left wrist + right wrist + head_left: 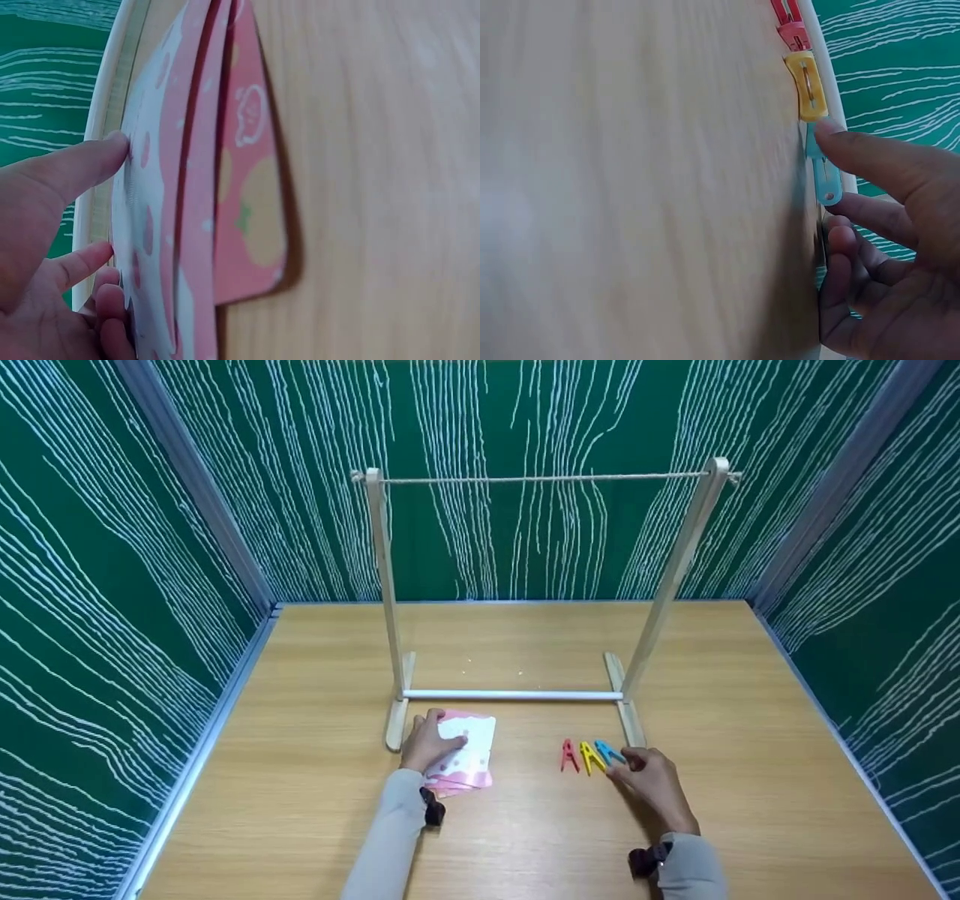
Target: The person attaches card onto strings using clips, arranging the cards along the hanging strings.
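A stack of flat pink-and-white printed cards [471, 750] lies on the table, left of centre. The top one is white with dots and a pink edge; lower down, a pink corner [251, 232] with yellow fruit prints sticks out. My left hand [433, 744] holds the stack at its left side, thumb over the white face and fingers at the edge. Three clothespins lie in a row to the right: red [569, 755], yellow [591, 758] and blue [609, 751]. My right hand [654, 781] pinches the blue one by its near end, thumb and index finger on it.
Behind both hands stands a wooden frame with two posts [671, 577], a string [540, 478] tied between their tops and a white bar [510, 695] low down. Tiny pale bits lie behind the bar. Green walls [517, 562] with white lines enclose the table [525, 832].
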`<control>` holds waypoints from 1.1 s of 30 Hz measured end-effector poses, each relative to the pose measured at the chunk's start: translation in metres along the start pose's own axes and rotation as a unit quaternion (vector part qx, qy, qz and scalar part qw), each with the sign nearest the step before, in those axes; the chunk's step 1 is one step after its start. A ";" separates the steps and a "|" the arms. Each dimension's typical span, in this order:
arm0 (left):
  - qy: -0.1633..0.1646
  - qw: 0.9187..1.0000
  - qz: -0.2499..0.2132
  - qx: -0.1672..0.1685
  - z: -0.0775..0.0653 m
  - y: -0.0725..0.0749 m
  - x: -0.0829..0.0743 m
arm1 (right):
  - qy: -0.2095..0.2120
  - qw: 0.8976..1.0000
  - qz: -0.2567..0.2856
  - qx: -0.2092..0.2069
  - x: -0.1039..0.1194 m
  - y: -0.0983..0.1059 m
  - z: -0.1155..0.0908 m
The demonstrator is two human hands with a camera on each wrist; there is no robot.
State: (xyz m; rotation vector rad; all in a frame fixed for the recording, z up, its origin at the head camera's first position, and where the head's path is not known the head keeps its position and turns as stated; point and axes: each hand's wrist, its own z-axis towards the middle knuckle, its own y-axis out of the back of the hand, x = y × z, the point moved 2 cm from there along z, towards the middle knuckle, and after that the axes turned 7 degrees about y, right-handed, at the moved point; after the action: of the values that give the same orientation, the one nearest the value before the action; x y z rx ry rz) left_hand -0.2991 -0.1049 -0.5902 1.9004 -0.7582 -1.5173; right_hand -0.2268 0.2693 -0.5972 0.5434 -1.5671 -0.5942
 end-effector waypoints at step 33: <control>0.043 0.998 0.043 -0.004 0.003 -0.001 -0.013 | 0.015 1.000 0.006 0.023 0.000 0.000 0.003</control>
State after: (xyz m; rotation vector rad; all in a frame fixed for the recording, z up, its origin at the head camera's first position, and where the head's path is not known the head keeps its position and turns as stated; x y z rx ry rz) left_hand -0.3042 -0.0948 -0.5824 1.8894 -0.7825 -1.3756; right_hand -0.2302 0.2694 -0.5974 0.5745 -1.5579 -0.5394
